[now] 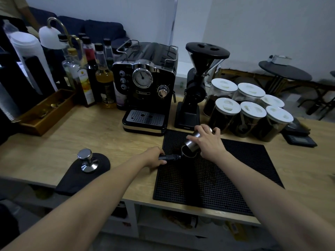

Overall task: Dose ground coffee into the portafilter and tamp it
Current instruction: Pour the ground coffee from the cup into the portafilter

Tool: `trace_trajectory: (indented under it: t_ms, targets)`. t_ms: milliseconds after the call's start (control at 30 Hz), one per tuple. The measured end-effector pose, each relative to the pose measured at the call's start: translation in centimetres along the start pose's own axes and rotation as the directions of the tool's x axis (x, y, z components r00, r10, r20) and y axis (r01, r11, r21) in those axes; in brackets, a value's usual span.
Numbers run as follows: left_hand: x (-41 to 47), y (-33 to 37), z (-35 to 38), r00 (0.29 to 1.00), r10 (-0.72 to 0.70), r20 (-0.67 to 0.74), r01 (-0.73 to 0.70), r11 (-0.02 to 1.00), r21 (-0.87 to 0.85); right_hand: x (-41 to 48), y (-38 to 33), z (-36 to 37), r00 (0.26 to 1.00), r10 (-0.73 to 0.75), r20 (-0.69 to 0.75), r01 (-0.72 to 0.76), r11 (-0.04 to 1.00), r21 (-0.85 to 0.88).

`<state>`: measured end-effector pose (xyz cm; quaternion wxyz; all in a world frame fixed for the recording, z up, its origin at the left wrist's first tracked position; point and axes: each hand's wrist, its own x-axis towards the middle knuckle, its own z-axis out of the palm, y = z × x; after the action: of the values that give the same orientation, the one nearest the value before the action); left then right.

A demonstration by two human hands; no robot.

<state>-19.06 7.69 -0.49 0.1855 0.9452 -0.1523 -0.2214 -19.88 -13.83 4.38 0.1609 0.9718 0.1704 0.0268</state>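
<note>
At centre frame, a person's left hand [155,157] closes around the black handle of a steel-basket portafilter [186,154] lying on the black rubber bar mat [226,171], while the right hand [208,142] wraps a tilted stainless dosing cup [194,141] over its basket. The rigid, fairly heavy portafilter looks best held by its handle. A polished steel tamper [87,161] waits at lower left.

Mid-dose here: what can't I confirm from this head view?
- Coffee level in the portafilter: basket mouth covered by the tilted steel cup and right hand.
- Whether grounds are flowing: too dark and small.
- Portafilter handle grip: left hand wraps it.
- Tamper base: blurred.
</note>
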Motion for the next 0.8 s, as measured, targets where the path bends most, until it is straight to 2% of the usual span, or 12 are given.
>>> trace_trajectory:
  t_ms: [433, 700, 800]
  targets:
    - [0.1, 0.0, -0.1, 1.000, 0.002, 0.001, -0.002, 1.000, -0.009, -0.1, 0.0, 0.4, 0.999, 0.046, 0.016, -0.047, 0.996, 0.070]
    - [0.3, 0.0, 0.1, 1.000, -0.008, 0.000, 0.008, 1.000, -0.005, -0.5, 1.1, 0.8, 0.980, 0.198, 0.036, -0.201, 0.958, 0.204]
    - [0.3, 0.0, 0.1, 1.000, -0.009, -0.001, 0.009, 1.000, -0.009, -0.6, 1.5, 1.0, 0.958, 0.276, 0.082, -0.288, 0.906, 0.310]
